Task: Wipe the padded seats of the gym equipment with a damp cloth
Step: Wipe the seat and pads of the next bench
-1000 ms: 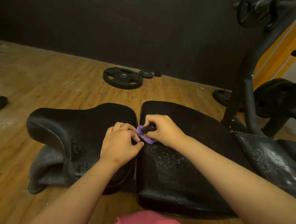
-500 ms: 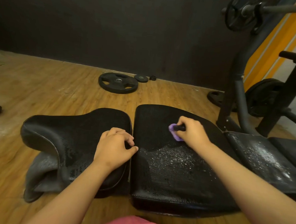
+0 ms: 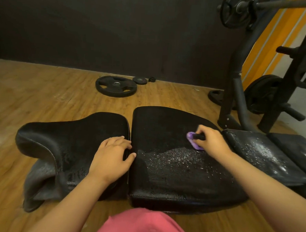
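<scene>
Two black padded seats lie side by side in front of me. The left pad (image 3: 67,143) curves up at its left end. The right pad (image 3: 163,169) is flat, with white speckled wet spray across its middle. My right hand (image 3: 211,142) grips a small purple cloth (image 3: 191,138), with a dark piece over it, near the right pad's far right edge. My left hand (image 3: 111,156) rests on the left pad's right edge, its thumb reaching over the gap between the pads. A third black pad (image 3: 263,155), also speckled, adjoins on the right.
A grey cloth (image 3: 38,186) hangs under the left pad. Weight plates (image 3: 115,86) lie on the wooden floor by the dark wall. A black rack frame (image 3: 238,88) with loaded plates stands at the right. A pink garment (image 3: 143,225) fills the bottom edge.
My right hand has slid the purple cloth from the gap between the pads to the right pad's far right side. My left hand has let go of the cloth and rests on the left pad.
</scene>
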Available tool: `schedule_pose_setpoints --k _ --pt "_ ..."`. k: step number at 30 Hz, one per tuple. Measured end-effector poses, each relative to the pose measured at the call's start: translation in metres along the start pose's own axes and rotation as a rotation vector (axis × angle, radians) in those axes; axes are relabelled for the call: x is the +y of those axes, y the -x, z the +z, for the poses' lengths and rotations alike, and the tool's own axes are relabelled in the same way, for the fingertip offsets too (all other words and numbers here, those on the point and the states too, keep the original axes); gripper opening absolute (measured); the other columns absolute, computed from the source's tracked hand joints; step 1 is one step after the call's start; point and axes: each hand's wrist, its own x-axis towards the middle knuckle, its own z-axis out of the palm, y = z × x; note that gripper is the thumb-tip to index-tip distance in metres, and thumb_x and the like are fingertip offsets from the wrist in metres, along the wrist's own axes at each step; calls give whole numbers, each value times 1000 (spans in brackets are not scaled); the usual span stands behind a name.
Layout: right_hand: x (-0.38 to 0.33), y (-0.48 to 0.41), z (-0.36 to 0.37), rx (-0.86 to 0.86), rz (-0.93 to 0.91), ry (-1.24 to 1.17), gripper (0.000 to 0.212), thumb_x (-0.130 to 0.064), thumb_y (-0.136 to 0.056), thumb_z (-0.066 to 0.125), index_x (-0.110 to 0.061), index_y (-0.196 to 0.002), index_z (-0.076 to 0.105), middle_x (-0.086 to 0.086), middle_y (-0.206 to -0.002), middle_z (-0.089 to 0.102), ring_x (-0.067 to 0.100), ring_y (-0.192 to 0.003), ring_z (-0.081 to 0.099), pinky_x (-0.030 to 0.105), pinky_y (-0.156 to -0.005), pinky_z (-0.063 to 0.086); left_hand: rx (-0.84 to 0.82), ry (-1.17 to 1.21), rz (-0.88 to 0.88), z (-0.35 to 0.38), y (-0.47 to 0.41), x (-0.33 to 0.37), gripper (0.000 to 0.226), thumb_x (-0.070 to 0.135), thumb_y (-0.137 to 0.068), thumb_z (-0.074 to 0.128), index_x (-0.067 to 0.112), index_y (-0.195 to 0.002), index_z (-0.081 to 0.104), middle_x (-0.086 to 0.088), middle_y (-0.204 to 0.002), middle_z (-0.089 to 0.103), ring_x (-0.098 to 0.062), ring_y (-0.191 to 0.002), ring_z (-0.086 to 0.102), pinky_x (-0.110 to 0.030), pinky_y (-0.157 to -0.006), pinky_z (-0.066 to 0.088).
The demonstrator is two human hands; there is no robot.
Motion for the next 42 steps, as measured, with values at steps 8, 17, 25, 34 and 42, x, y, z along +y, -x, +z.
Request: schedule_pose_setpoints --k 8,17,25,34,42 --pt "89 14 -38 -26 305 7 13 -13 -79 76 -8 -81 64 4 -75 64 17 -72 58 23 -59 39 16 -3 -11 1 -1 2 35 49 -91 51 26 -113 66 15 -129 59 -5 -134 37 -31 -112 23" --pt "62 -17 -67 -422 594 -661 18 -13 -93 58 0 -105 58 12 -96 55 18 -88 54 26 -74 49 3 -31 -5 -1 -1 1 34 47 -91 54 28 -116 64 17 -130 57 -3 -135 36 -29 -112 22" --pt "50 -49 -40 -274 462 216 26 -26 -82 72 -5 -96 69 10 -93 69 23 -89 64 32 -76 50 12 -52 -28 2 -4 1 39 55 -85 46 30 -109 65 18 -123 60 -2 -131 39 -31 -108 27" --pt "28 -39 -29 -483 93 198 19 -30 -83 71 -12 -84 70 2 -75 65 14 -71 58 31 -68 46 -33 -68 -27 0 -3 2 63 67 -75 25 31 -109 64 18 -124 59 -3 -131 39 -32 -108 27" --pt "32 -51 -26 -324 143 283 11 -28 -82 69 -20 -76 63 -2 -68 62 15 -68 59 24 -53 36 -45 -81 -32 0 -5 4 66 67 -73 23 30 -109 64 18 -124 60 -3 -131 40 -32 -109 26"
